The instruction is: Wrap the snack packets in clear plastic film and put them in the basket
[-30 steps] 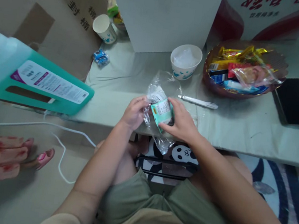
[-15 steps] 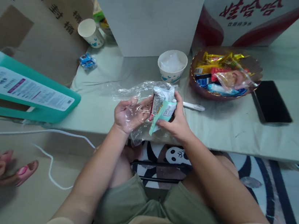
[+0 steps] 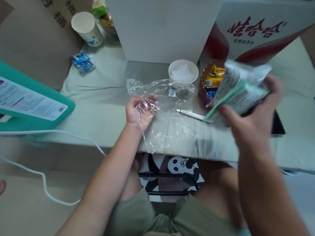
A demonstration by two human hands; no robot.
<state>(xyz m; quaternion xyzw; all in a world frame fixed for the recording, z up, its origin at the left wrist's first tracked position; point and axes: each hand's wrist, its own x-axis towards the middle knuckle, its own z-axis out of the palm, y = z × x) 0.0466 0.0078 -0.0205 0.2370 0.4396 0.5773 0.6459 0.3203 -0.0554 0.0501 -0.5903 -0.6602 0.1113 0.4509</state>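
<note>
Packets [image 3: 238, 86] have shifted right, apart from the clear plastic [image 3: 166, 119]; my right hand [image 3: 256, 125] grasps them above the counter [image 3: 103, 107], partly hiding the bowl [image 3: 203, 95]. Removal looks complete; nothing is set down yet. My left fingers [image 3: 151, 104] curl at the plastic, grip uncertain.

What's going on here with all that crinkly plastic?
The person's right hand holds up a printed packet, partly in front of the snack bowl; both hand and packet look blurred. The left hand touches the clear plastic spread across the table. A slim white tool lies there too.
</note>
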